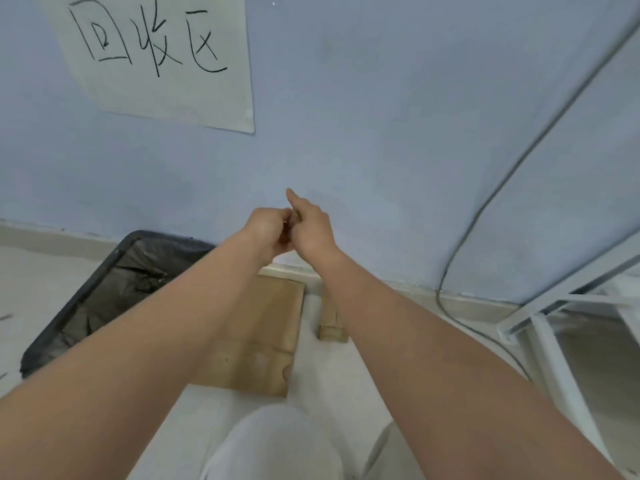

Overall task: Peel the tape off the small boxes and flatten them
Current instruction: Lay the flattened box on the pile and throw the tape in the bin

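My left hand and my right hand are held together in front of the blue wall, above the floor. Between their fingertips sits a small brownish wad, probably balled-up tape; both hands pinch it, and my right index finger points up. Below my forearms a flattened brown cardboard box lies on the white floor against the skirting. A smaller piece of cardboard lies just right of it, partly hidden by my right forearm.
A black bin lined with a dark bag stands on the floor at the left. A handwritten paper sign hangs on the wall. A grey cable runs down the wall, and a white metal frame stands at the right. My knees in white trousers are below.
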